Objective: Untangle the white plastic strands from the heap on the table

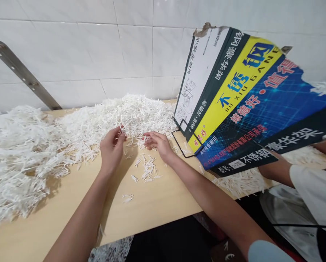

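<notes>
My left hand (pixel 111 147) is closed in a pinch on a thin white plastic piece (pixel 121 127) at its fingertips, just in front of the heap. Facing it, my right hand (pixel 160 143) has its fingers stretched out and slightly apart; whether a tiny white bit lies at its fingertips I cannot tell. Behind both hands spreads a heap of thin, branching white plastic pieces (pixel 135 114). Below my right hand, several small loose white pieces (pixel 149 169) lie scattered on the wooden tabletop (pixel 157 203).
A larger white pile (pixel 18 156) covers the table's left side. Printed cardboard (pixel 234 98) stands at the right, propped by a black wire frame (pixel 178 146). Beyond it shows another person's arm (pixel 277 169). A metal bracket (pixel 26 76) is fixed to the tiled wall (pixel 132 54).
</notes>
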{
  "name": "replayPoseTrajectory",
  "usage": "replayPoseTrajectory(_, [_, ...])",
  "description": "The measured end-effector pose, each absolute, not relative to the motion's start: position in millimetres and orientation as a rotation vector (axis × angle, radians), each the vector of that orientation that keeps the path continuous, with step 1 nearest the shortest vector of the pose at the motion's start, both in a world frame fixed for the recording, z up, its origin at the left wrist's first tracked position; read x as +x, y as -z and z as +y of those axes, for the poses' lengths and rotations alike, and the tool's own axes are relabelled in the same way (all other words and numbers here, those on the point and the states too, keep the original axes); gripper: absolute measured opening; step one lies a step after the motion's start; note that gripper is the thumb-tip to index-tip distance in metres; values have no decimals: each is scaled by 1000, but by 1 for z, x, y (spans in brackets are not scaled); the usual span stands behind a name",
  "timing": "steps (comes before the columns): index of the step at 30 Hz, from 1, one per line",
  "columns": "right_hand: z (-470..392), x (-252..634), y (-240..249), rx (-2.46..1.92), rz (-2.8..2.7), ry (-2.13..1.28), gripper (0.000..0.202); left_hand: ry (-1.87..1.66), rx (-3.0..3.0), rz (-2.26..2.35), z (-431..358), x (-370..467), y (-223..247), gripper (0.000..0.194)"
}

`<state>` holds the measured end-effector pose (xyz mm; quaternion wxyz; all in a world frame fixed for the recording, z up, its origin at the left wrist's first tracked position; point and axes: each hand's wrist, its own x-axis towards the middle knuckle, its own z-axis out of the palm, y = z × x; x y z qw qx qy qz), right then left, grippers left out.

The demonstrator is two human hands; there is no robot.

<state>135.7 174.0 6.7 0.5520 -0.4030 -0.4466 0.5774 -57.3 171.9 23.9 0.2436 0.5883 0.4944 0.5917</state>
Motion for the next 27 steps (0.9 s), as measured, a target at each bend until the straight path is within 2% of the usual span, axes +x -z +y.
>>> replayPoseTrajectory(2, [172,137,-9,-927,-1059,-1372,36,-1597,1624,1359,178,-68,-31,30])
replayPoseTrajectory(6, [168,139,-13,-813,-1076,-1313,40,-1512,1564,1358,191,-91,-58,44])
replayPoseTrajectory(11, [163,138,-17,-686,-1130,-1125,40,-1467,1521,1293,183,-101,-84,28])
replayPoseTrajectory(17, [162,140,-13,-809,-1192,-1037,33,-1466,1523,1434,166,-99,-69,21])
replayPoseTrajectory(19, [163,140,-11,-835,-1177,-1022,31,-1338,1634,1584,161,-96,-65,22])
replayPoseTrajectory(24, [167,141,-9,-879,-1178,-1031,29,-753,2054,1773,151,-75,-60,31])
replayPoseTrajectory(27, [167,142,-9,-899,-1210,-1027,29,-624,2101,1779,148,-61,-51,24])
